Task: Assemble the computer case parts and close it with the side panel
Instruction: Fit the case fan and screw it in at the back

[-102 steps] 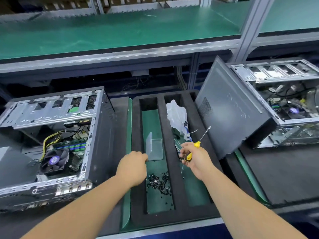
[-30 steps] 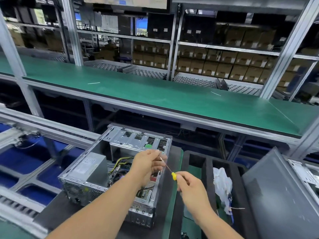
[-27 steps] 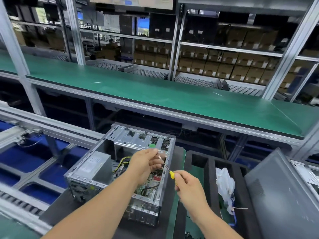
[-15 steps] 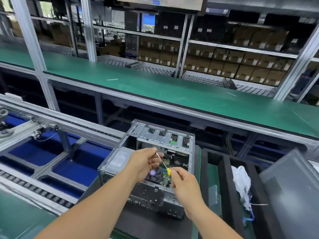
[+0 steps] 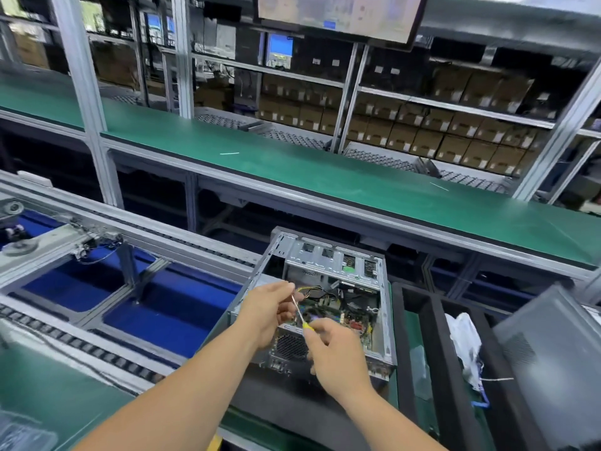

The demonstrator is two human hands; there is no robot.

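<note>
We've got the screwdriver point(image 5: 301, 317) pinched at its yellow handle in our right hand point(image 5: 338, 356), while our left hand point(image 5: 270, 312) fingers point(image 5: 286, 288) pinch its metal tip. The open computer case point(image 5: 328, 307) sits right behind both hands, side panel point(image 5: 553, 359) well off to the right.

Open computer case point(image 5: 335, 288), grey side panel point(image 5: 549, 362) apart

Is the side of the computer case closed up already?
No, the computer case lies open, its circuit board and wires showing, while the grey side panel stands apart on the right.
</note>
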